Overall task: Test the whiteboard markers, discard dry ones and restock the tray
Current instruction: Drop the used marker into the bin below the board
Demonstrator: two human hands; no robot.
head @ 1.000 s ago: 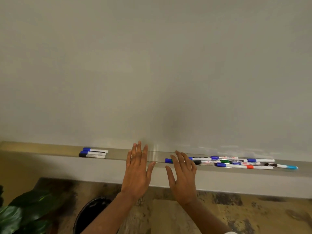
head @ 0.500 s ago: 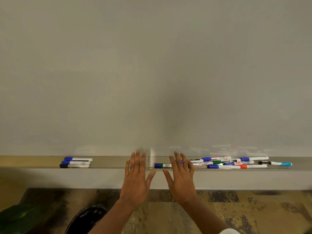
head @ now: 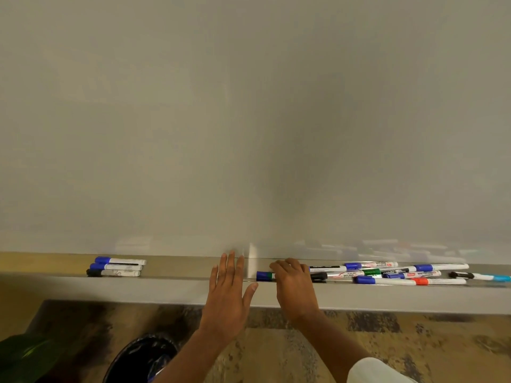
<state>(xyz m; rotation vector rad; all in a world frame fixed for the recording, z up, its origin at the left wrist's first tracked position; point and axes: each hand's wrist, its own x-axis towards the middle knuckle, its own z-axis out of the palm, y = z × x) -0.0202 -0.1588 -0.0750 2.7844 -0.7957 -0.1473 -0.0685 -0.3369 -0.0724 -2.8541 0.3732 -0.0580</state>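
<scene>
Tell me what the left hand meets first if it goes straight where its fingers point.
Probably the whiteboard just above the tray; the left hand has no marker ahead, though depth is unclear.

**Inspector A:** Light level?

**Inspector B:** Dim, warm and even. The whiteboard [head: 249, 106] reads grey-beige. A soft vertical shadow darkens it above the right hand [head: 293, 286].

**Inspector A:** Glare?

**Inspector B:** One narrow bright streak on the marker tray [head: 166, 284], near its centre. Pale, smeared reflections of the markers [head: 387, 272] sit low on the board, at right.

**Inspector A:** Sharpness?

**Inspector B:** Moderate. Marker labels are barely legible. The floor [head: 414, 344] and bin [head: 141, 360] are soft and murky. The tray line slopes and bows slightly, as with a wide-angle lens.
</scene>
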